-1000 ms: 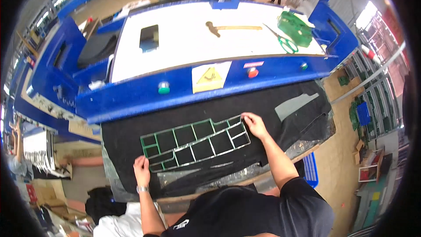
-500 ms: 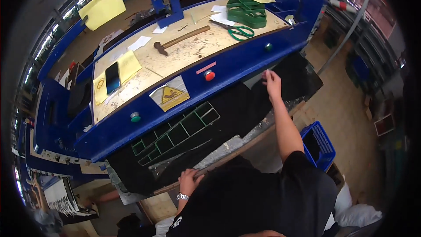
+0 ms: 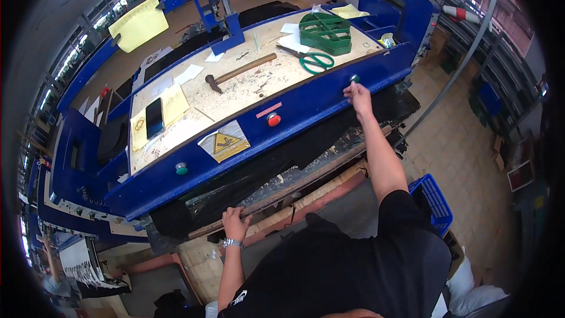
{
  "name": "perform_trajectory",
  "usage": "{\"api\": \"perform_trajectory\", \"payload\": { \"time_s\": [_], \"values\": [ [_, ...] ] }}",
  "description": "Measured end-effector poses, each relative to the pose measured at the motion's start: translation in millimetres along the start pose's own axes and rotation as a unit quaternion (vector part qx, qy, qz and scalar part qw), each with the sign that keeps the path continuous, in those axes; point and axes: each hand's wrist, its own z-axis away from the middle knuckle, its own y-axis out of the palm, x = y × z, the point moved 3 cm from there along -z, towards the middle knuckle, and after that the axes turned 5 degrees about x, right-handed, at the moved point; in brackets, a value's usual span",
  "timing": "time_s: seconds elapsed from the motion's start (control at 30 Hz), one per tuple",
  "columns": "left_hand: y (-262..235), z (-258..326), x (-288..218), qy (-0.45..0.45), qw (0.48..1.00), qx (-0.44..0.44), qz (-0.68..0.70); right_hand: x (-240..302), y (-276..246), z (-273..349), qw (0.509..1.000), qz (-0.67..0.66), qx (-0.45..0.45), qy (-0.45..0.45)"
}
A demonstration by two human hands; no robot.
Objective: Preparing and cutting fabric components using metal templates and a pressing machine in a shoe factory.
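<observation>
My right hand (image 3: 360,101) reaches to the front of the blue press beam (image 3: 312,103), its curled fingertips touching the green push button (image 3: 355,79) at the right end. Lower left, my left hand (image 3: 235,224), with a metal-band watch on the wrist, grips the near wooden edge of a worn cutting board (image 3: 282,178). Black sheet material (image 3: 276,152) lies on the board, mostly beneath the beam. The beam also carries a red button (image 3: 273,119) and a second green button (image 3: 181,169). What lies deeper underneath is hidden.
On the pale top lie a hammer (image 3: 244,72), green-handled scissors (image 3: 316,63), a green cutting die (image 3: 325,32) and a phone (image 3: 154,118) on yellow paper. A blue basket (image 3: 432,203) stands to my right. A co-worker's arm (image 3: 52,259) shows far left.
The board and black material have slid away from me under the beam, hiding the long green cutting die on them. My right hand has moved up from the material to the green button.
</observation>
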Motion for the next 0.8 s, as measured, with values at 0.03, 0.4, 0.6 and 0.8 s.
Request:
{"api": "perform_trajectory", "payload": {
  "time_s": [0.03, 0.4, 0.6, 0.8],
  "values": [
    [-4.9, -7.2, -1.2, 0.0, 1.0, 0.0, -0.006, 0.7, 1.9, 6.6, 0.999, 0.027, 0.022, 0.013],
    [-28.8, -37.6, -11.2, 0.004, 1.0, 0.01, -0.017, -19.1, 83.5, 179.9, 0.77, 0.453, 0.442, -0.081],
    [-32.2, -36.8, -7.9, 0.01, 0.999, 0.029, -0.015, -29.6, 86.5, 197.5, 0.76, 0.491, 0.415, -0.096],
    [-32.8, -38.2, -7.5, 0.026, 0.998, 0.049, -0.025, -36.6, 95.4, 210.6, 0.797, 0.488, 0.339, -0.106]
  ]
}}
